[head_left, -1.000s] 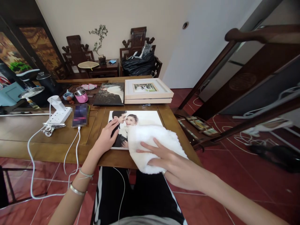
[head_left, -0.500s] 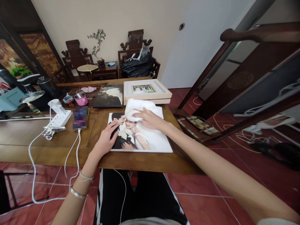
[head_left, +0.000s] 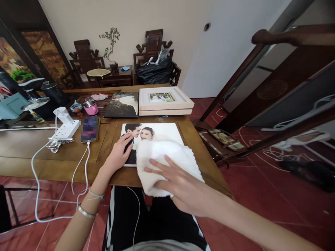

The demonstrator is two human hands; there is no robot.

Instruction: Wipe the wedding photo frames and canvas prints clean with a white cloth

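Observation:
A photo panel (head_left: 164, 129) with a picture of a couple lies flat on the wooden table (head_left: 107, 153) in front of me. My left hand (head_left: 119, 154) rests on its left edge, fingers stretched out over the dark suit in the picture. A fluffy white cloth (head_left: 174, 150) covers the panel's lower right part and hangs over the table's front edge. My right hand (head_left: 180, 183) has hold of this cloth, fingers spread on top of it; the thumb is largely hidden.
Behind the panel lie a dark photo panel (head_left: 123, 106) and stacked pale wooden frames (head_left: 183, 101). A phone (head_left: 89, 129) on a white cable, a power strip (head_left: 68, 129) and a pink cup (head_left: 91, 108) are to the left. A dark wooden chair (head_left: 277, 89) stands at right.
My right hand has pulled the cloth down toward me, from the panel's top to its lower edge, uncovering the upper part. My left hand stays in place.

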